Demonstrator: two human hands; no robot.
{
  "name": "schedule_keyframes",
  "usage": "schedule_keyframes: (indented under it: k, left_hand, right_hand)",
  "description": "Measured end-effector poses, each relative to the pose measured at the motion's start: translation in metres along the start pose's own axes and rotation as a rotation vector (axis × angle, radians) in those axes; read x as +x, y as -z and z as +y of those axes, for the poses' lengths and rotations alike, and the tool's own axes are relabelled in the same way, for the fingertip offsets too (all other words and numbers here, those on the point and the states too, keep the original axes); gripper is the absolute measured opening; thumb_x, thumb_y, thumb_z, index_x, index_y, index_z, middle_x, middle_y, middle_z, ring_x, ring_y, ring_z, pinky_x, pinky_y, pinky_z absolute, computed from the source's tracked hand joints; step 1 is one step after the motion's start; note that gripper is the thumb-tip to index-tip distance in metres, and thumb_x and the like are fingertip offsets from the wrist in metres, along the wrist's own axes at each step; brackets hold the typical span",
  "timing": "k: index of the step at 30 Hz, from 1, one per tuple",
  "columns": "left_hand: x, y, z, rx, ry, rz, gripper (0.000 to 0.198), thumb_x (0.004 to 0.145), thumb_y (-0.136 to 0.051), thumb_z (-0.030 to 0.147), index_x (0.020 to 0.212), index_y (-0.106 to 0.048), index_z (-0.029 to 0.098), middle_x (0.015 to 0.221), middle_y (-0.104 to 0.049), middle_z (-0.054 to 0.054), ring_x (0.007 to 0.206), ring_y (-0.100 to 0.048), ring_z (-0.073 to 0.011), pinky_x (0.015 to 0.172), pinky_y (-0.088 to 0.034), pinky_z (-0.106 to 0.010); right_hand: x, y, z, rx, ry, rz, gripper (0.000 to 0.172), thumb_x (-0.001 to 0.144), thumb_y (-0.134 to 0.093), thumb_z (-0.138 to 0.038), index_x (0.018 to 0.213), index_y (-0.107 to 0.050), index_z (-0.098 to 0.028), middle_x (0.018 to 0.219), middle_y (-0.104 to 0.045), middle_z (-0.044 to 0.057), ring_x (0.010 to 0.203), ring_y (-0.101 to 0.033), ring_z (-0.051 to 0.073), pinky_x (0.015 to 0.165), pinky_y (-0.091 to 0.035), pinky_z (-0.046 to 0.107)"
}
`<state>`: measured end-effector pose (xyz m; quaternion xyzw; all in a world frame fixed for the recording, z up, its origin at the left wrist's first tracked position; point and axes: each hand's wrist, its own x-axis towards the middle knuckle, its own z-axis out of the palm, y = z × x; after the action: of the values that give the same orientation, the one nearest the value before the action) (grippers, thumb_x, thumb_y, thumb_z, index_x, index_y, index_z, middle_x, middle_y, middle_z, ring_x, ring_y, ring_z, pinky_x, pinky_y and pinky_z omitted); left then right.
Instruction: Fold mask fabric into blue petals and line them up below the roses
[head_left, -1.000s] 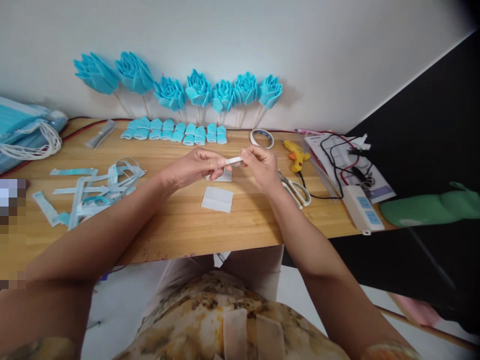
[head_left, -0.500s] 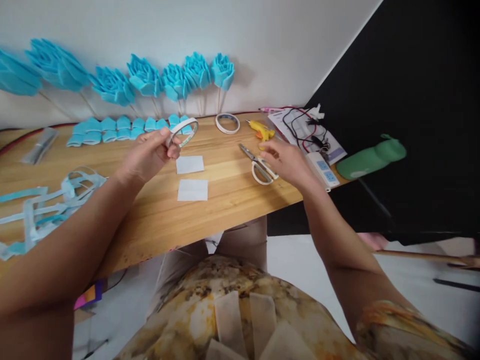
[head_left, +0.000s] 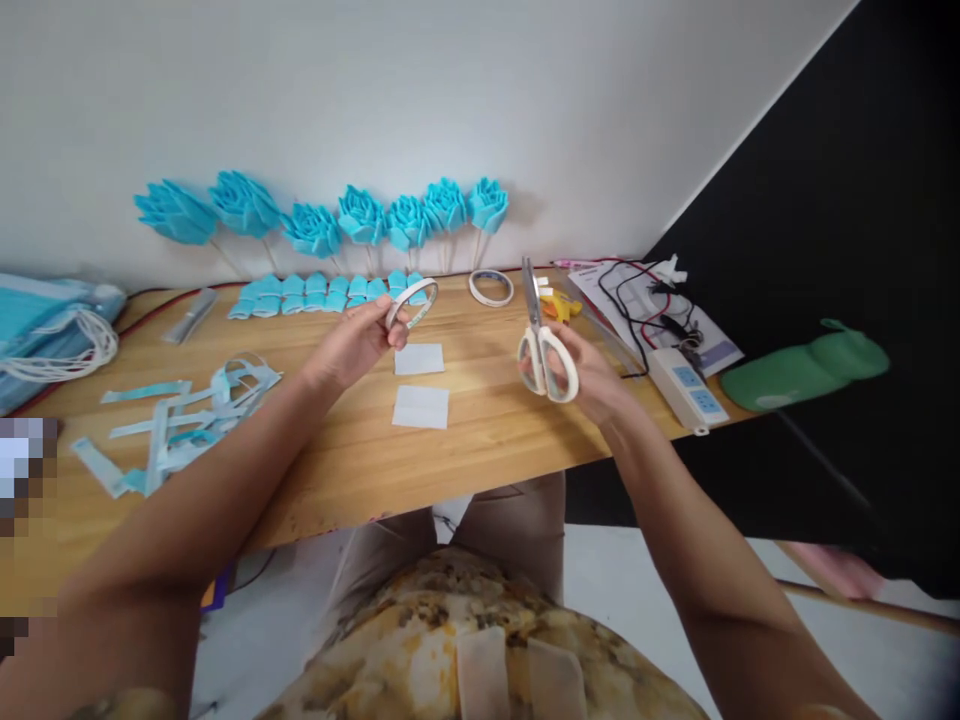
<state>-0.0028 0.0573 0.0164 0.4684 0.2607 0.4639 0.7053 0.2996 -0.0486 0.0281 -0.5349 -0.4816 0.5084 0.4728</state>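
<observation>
My left hand (head_left: 358, 342) pinches a narrow roll of white tape (head_left: 414, 292) between thumb and fingers, held up over the table. In my right hand (head_left: 581, 365) is a pair of scissors (head_left: 534, 310) with white handles, raised off the wood with the blades pointing up and away. Below and between the hands lie two white paper rectangles, a farther one (head_left: 419, 359) and a nearer one (head_left: 421, 407). A yellow glue gun (head_left: 564, 306) rests behind the scissors, partly hidden by them. Another tape roll (head_left: 491, 288) lies flat near the wall.
Blue flowers on sticks (head_left: 361, 216) lean along the wall, with folded blue pieces (head_left: 316, 292) in rows before them. Cut strips (head_left: 169, 425) lie at left, near a blue bundle with white cords (head_left: 79, 345). A power strip (head_left: 688, 388) and green bottle (head_left: 806, 370) are at right.
My right hand has taken hold of the scissors and lifted them from the table. My left hand still holds the tape roll. The view has shifted, showing more at the left.
</observation>
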Motion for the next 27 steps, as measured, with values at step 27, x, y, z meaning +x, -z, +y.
schedule_keyframes:
  k: [27]
  left_hand:
    - [-0.010, -0.002, -0.005, 0.290, -0.059, -0.158, 0.040, 0.083, -0.078, 0.058, 0.080, -0.082, 0.019, 0.060, -0.063, -0.003, 0.062, -0.054, -0.0149, 0.062, -0.040, -0.029]
  right_hand:
    - [0.013, -0.053, -0.063, -1.045, 0.585, -0.094, 0.031, 0.102, -0.055, -0.034, 0.125, -0.075, -0.027, 0.126, -0.076, 0.006, 0.115, -0.070, 0.028, 0.100, -0.052, 0.043]
